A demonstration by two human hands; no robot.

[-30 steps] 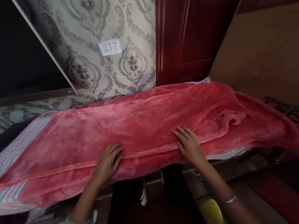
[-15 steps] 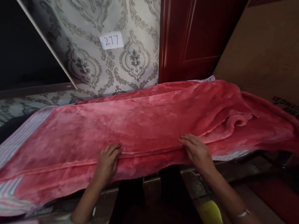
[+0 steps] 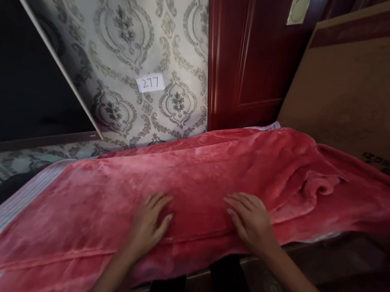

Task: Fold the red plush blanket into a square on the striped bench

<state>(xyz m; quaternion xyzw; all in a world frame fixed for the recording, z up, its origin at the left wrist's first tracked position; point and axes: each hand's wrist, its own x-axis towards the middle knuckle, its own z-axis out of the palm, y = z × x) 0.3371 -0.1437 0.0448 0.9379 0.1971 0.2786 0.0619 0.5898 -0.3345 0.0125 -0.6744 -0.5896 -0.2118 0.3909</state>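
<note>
A long pink-red plush blanket lies folded lengthwise in front of me, with a seam-like fold running near its front edge. My left hand is over its middle, slightly blurred, thumb and fingers apart. To the right, my right hand is at the blanket's top surface with fingers stretched and thumb apart. Neither hand grips anything. A bunched, curled fold of the plush rises right of my right hand. Striped cloth shows along the left end of the blanket.
Behind the blanket are a patterned wall with a paper marked 277 and a dark red panel. A large cardboard box leans at the right. A dark screen-like panel stands at the left. My legs are below the front edge.
Both hands have moved from the fold near the front edge farther onto the blanket's top, and my left fingers have spread. My view has tilted upward.
</note>
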